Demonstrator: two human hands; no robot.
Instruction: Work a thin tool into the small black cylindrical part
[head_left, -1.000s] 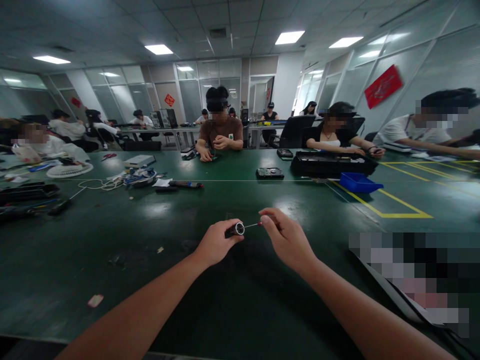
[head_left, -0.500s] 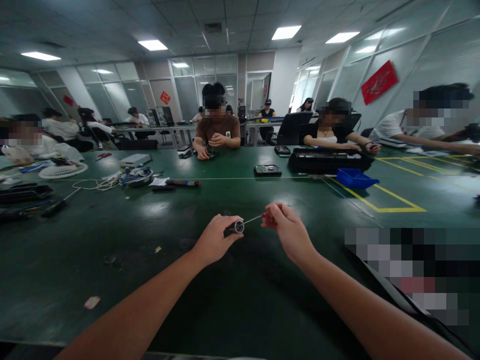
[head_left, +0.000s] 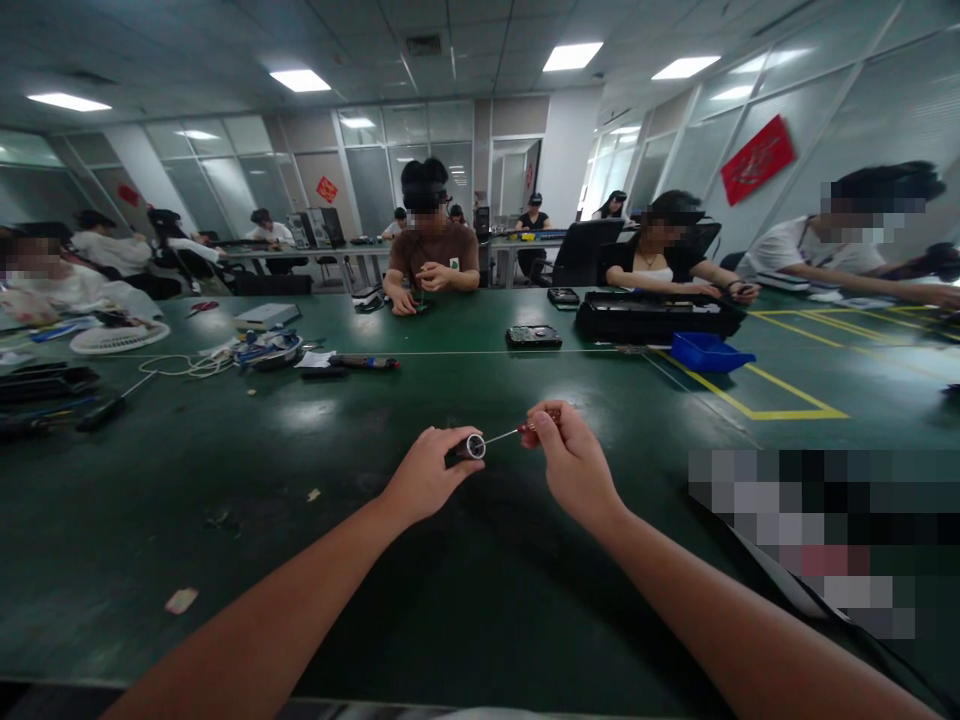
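One dark cylindrical part (head_left: 470,447), light-rimmed at its open end, is above the green table (head_left: 360,580), pinched between thumb and fingers of the left hand (head_left: 426,478). Right hand (head_left: 574,465) pinches a red-handled screwdriver (head_left: 517,431), shaft reaching the rim.

Blue tray (head_left: 708,352); dark green tabletop (head_left: 360,590); red screwdriver handle (head_left: 541,425).

One dark cylinder (head_left: 474,447), one red-handled screwdriver (head_left: 528,429), one blue tray (head_left: 708,354)

Green table (head_left: 360,620); hard drive (head_left: 533,337), blue bin (head_left: 709,353), white cable (head_left: 196,367) on top.
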